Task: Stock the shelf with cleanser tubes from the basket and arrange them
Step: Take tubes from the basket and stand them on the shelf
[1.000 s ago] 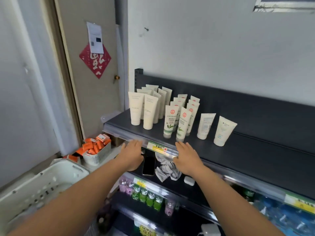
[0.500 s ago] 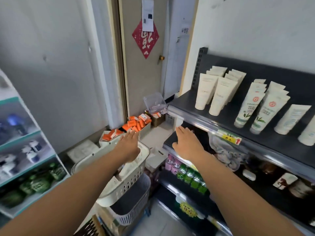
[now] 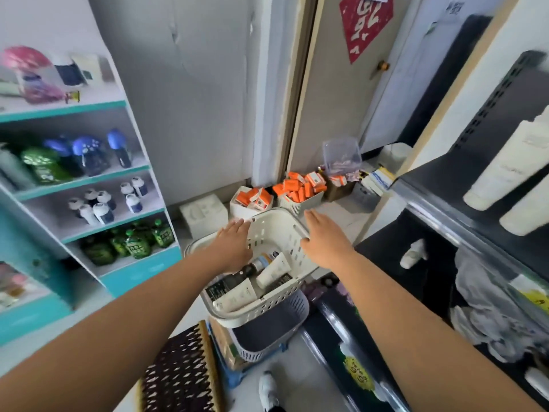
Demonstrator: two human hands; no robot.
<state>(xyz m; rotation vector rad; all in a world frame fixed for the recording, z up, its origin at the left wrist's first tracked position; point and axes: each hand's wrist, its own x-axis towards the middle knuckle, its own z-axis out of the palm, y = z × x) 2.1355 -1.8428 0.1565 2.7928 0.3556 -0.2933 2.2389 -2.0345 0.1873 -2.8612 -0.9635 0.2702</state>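
- The white basket (image 3: 276, 233) sits mid-view, stacked on a grey basket (image 3: 267, 325) just beneath it
- The left hand (image 3: 234, 245) hangs palm down over the basket's left side, with its fingers straight and loose and gripping nothing; its wrist hides part of what lies inside
- The right hand (image 3: 323, 236) hangs palm down over the basket's right rim, fingers stretched out and released, thumb close to the rim; whether it touches the plastic cannot be told
- The cleanser tubes (image 3: 273, 270) lie inside the basket: one white and slanted near the middle, and a second pale tube (image 3: 237, 294) at the near end
- A dark pack (image 3: 225, 285) lies between them, too blurred to read
- The dark shelf (image 3: 445, 185) runs to the right of the basket, and on it two standing tubes (image 3: 502, 171) rest on their caps, cut off by the frame edge
- Behind the basket, on the floor, are tubs of orange boxes (image 3: 297, 187) at the foot of a door (image 3: 326, 99)
- Left of the basket stands a teal rack (image 3: 89, 179) holding bottles and green pouches
- In front of the basket lie a patterned mat (image 3: 181, 370) and a white shoe (image 3: 269, 391)
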